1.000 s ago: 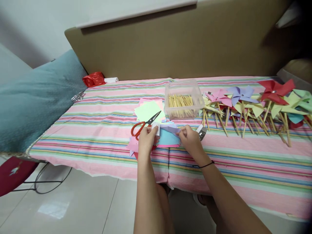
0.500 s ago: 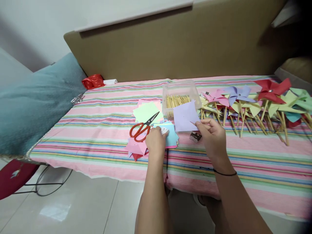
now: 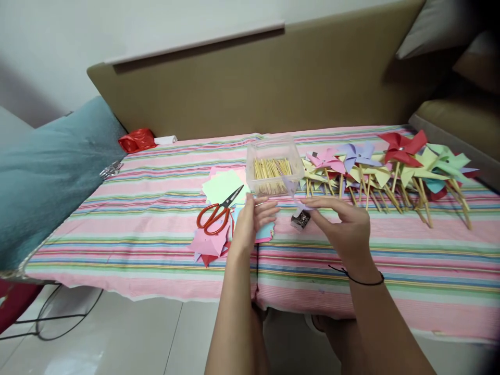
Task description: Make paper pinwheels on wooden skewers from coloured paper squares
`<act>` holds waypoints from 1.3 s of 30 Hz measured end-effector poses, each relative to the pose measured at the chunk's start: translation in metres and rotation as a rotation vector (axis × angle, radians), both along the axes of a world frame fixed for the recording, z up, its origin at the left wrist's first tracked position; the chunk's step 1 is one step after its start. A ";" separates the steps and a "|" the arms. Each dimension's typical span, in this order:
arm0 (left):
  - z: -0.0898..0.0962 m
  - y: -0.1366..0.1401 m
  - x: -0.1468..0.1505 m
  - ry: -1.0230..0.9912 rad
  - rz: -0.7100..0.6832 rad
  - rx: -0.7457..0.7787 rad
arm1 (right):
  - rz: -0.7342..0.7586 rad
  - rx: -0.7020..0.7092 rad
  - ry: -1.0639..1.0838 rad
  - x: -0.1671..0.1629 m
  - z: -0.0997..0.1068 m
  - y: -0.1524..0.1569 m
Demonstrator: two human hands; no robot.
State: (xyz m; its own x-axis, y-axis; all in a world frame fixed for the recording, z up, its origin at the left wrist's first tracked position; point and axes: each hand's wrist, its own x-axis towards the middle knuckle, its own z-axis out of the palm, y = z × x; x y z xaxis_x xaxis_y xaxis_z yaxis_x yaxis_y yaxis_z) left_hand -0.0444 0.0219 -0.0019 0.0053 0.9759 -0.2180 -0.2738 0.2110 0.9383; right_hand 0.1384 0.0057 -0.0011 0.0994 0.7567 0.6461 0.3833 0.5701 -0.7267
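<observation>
My right hand [image 3: 339, 229] pinches a lavender paper square [image 3: 294, 191], now turned nearly edge-on. My left hand [image 3: 252, 219] is open with its fingers stretched out, above a stack of blue paper [image 3: 266, 232]. Red-handled scissors [image 3: 219, 209] lie just left of that hand, partly on pale green paper sheets [image 3: 222, 187]. Below them are pink cut paper pieces [image 3: 209, 244]. Under the lavender paper sits a small dark, shiny object [image 3: 300, 220], its kind unclear. Behind it stands a clear plastic box [image 3: 250, 156] of short wooden sticks [image 3: 272, 169].
Several finished paper pinwheels [image 3: 402, 150] on sticks lie at the right. A red plastic bundle [image 3: 137, 140] and a white roll [image 3: 165, 139] rest at the back left. A striped cloth [image 3: 156, 208] covers the seat, with a teal cushion [image 3: 58, 161] at its left.
The lavender square has turned from facing me to nearly edge-on. My left hand has lifted off the blue stack and opened. The camera view has shifted slightly right.
</observation>
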 end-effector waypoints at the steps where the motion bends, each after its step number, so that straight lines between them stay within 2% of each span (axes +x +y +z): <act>1: 0.003 -0.001 0.003 -0.129 -0.034 -0.035 | 0.024 0.064 -0.100 0.003 0.000 -0.001; 3: 0.008 -0.004 0.008 -0.246 -0.036 -0.041 | 0.054 0.165 -0.243 0.008 0.000 -0.001; 5: 0.009 -0.006 0.012 -0.250 0.009 -0.010 | 0.038 0.218 -0.305 0.013 -0.003 -0.001; 10: 0.003 -0.006 0.020 -0.209 0.132 -0.018 | -0.089 0.202 -0.268 0.020 -0.006 0.001; 12: 0.002 -0.005 0.025 -0.240 0.207 -0.012 | -0.185 0.114 -0.144 0.024 -0.007 0.001; 14: 0.003 -0.005 0.029 -0.262 0.282 0.000 | -0.187 -0.036 0.042 0.029 -0.009 0.001; 15: 0.003 -0.004 0.031 -0.272 0.310 0.005 | -0.120 -0.131 0.128 0.031 -0.011 0.000; 18: 0.004 -0.004 0.036 -0.314 0.330 0.009 | 0.226 -0.382 0.246 0.035 -0.015 -0.001; 20: 0.004 -0.003 0.039 -0.351 0.323 0.004 | 0.398 -0.458 0.220 0.033 -0.017 -0.001; 22: 0.004 -0.003 0.042 -0.382 0.310 0.000 | 0.464 -0.479 0.193 0.028 -0.018 -0.002; 27: 0.005 -0.004 0.047 -0.379 0.278 -0.001 | 0.384 -0.472 0.253 0.022 -0.014 -0.002; 33: 0.005 -0.006 0.042 -0.239 0.157 0.039 | 0.344 -0.451 0.288 0.030 -0.004 -0.003; 36: 0.004 -0.008 0.036 -0.129 0.052 0.103 | 0.327 -0.443 0.273 0.032 -0.001 -0.003; 39: 0.005 -0.009 0.032 -0.048 -0.114 0.121 | 0.341 -0.470 0.260 0.034 -0.001 -0.002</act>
State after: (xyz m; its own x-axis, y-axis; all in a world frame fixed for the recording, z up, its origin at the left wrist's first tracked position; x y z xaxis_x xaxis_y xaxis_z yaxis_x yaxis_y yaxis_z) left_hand -0.0124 0.0129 0.0029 0.1253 0.9875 -0.0956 -0.2995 0.1295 0.9453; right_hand 0.1720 0.0035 -0.0021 -0.0884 0.9705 0.2243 0.0137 0.2264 -0.9739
